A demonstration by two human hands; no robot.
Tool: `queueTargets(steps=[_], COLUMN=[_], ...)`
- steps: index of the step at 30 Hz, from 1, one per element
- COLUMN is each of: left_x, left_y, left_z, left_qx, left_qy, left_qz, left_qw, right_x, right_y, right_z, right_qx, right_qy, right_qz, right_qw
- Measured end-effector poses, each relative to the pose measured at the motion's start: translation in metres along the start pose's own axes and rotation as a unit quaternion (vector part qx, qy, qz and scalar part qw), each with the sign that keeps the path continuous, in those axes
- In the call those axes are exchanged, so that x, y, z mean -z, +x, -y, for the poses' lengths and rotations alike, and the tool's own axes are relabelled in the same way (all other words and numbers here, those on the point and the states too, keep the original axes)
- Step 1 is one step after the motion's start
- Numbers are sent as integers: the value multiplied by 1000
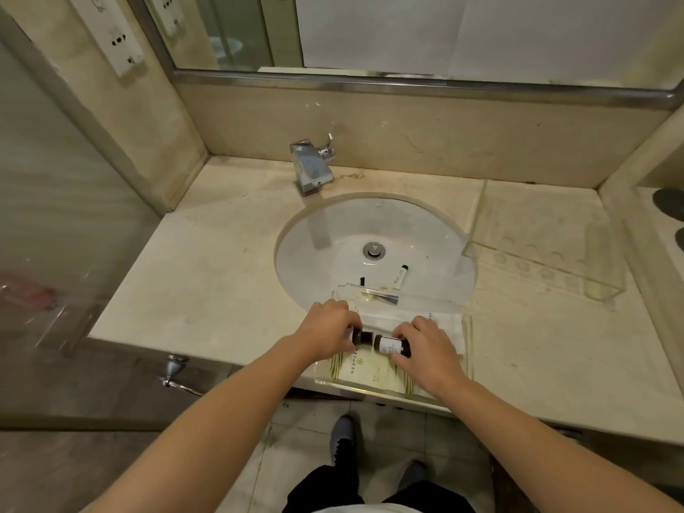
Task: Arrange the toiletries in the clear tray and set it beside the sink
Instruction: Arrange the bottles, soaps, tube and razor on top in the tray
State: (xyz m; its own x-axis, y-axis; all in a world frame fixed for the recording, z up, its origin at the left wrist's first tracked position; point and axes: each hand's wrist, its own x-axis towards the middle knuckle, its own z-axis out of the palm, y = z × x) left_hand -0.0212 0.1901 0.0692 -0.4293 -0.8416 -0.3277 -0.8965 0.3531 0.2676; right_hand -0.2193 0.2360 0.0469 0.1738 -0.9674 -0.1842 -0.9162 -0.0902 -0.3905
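A clear tray (467, 349) rests on the counter's front edge, partly over the sink (333, 246). Flat cream packets (366, 370) lie in it. My left hand (325, 329) grips a small dark bottle (361, 337) lying on its side in the tray. My right hand (425, 346) holds a second dark bottle with a white label (388, 345), also on its side, end to end with the first. A small white tube (400, 276) and a small black item (362, 281) lie in the sink basin beyond the tray.
A chrome faucet (311, 166) stands behind the sink. A larger clear acrylic stand (536, 249) sits on the counter (207, 275) to the right of the sink. A mirror spans the back wall. A glass panel stands at the left.
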Motion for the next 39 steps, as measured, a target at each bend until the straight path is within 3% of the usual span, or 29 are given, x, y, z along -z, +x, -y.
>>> queueTargets(steps=[9, 17, 39], left_x=[2, 4, 4], left_y=[4, 4, 4], left_z=[9, 11, 11], left_qx=[-12, -18, -22], left_qy=[5, 10, -1], left_qz=[3, 14, 17], left_qw=[1000, 1000, 1000], right_x=[-9, -13, -20], right_y=[-1, 1, 4], right_z=[-5, -6, -8], right_qx=[36, 70, 96], right_qy=[-29, 9, -56], right_qz=[-67, -65, -56], right_qw=[997, 995, 992])
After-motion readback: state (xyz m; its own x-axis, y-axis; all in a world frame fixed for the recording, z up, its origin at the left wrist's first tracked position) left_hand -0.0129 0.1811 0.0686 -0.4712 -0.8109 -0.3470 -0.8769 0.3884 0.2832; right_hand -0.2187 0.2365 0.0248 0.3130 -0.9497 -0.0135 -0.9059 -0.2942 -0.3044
